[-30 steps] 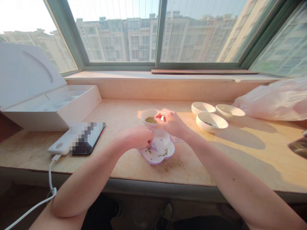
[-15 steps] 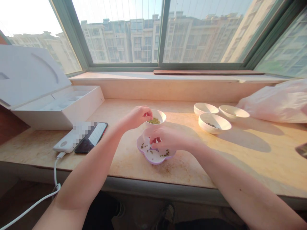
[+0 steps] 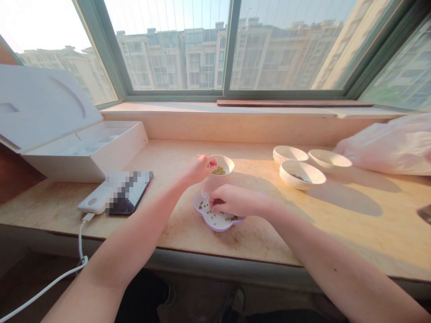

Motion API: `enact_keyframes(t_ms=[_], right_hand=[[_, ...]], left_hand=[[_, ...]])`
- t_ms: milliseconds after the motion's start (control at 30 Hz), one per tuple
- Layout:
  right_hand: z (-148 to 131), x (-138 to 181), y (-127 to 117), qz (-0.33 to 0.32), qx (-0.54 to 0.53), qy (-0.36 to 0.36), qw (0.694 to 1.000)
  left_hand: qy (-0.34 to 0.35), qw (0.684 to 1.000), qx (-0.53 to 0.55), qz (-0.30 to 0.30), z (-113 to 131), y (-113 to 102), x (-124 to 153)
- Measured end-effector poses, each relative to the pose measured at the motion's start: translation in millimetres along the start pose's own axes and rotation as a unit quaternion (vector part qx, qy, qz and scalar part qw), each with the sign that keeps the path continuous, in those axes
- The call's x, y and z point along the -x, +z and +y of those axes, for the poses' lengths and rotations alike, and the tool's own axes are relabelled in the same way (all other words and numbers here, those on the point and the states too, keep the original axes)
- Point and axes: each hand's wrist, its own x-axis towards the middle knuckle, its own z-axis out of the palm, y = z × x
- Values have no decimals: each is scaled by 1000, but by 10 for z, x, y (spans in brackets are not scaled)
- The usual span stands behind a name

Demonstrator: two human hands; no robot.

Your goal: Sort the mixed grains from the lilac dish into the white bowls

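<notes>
A purple-rimmed white plate (image 3: 215, 221) lies on the stone counter with several small green beans scattered on it. Just behind it stands a white cup (image 3: 225, 167) holding a heap of the same green beans. My left hand (image 3: 199, 168) hovers at the cup's left rim, fingertips pinched together over the beans. My right hand (image 3: 232, 201) rests low over the plate, fingers curled and pinched among the scattered beans. Whether either pinch holds a bean is too small to tell.
Three shallow white bowls (image 3: 302, 173) stand to the right, a pink plastic bag (image 3: 390, 143) beyond them. A phone (image 3: 129, 196) and a white power bank (image 3: 96, 202) with cable lie at left, beside an open white box (image 3: 84, 150). The counter edge runs close in front.
The hands swapped places: my left hand rose from the plate to the cup's rim, and my right hand came down from the cup onto the plate.
</notes>
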Motion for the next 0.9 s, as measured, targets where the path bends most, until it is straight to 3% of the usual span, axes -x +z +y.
enact_keyframes(t_ms=[167,367,500,600,767,900], right_hand=[[38,13,-61,11,-39,-37,998],[191,-58,-143,268,-98,20,958],[295,-130,-151,338,-54,58,938],[360,-184,-135,353,-23,78,932],[438,-209,-112,360,14,86,929],[407,-129,-160,362,9,94,927]], left_hand=[[1,1000,-21,7,-28,-43,-2],[5,999,-48,25,35,-186,30],[17,998,-55,-11,167,-305,88],[24,995,-61,-78,285,-399,149],[39,961,-42,-269,493,-486,296],[20,935,-59,-350,642,-459,400]])
